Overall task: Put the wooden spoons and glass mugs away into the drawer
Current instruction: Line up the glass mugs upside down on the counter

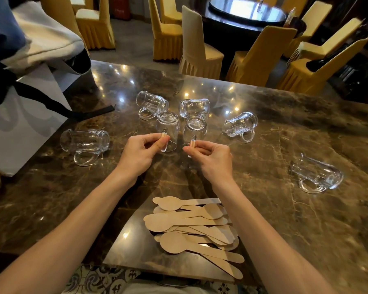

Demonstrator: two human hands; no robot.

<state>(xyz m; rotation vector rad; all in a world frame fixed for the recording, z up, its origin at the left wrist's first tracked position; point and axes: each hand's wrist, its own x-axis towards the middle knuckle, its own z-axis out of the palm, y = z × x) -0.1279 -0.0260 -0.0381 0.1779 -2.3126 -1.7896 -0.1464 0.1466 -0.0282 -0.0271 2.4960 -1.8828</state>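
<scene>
While both hands work over the marble table point(306, 128), left hand point(141, 151) has thumb and fingers pinched tight on the handle of an inverted glass mug point(167, 129); mug base faces up, handle toward the person. Right hand point(214, 157) same deal, fingers pressed together on the handle of a second inverted mug point(194, 129), just right of the first, the two nearly touching. Cannot tell if either mug rim is on the table or lifted.

Using the held pair as landmark: two mugs on their sides just behind it point(151, 105) point(194, 107), another on its side to the right point(241, 125), one on its side well to the left point(84, 144), one far right, nearer the person point(318, 174). Pile of wooden spoons point(197, 228) lies nearer the person than the pair, between the forearms, untouched. White bag point(19, 115) at far left.
</scene>
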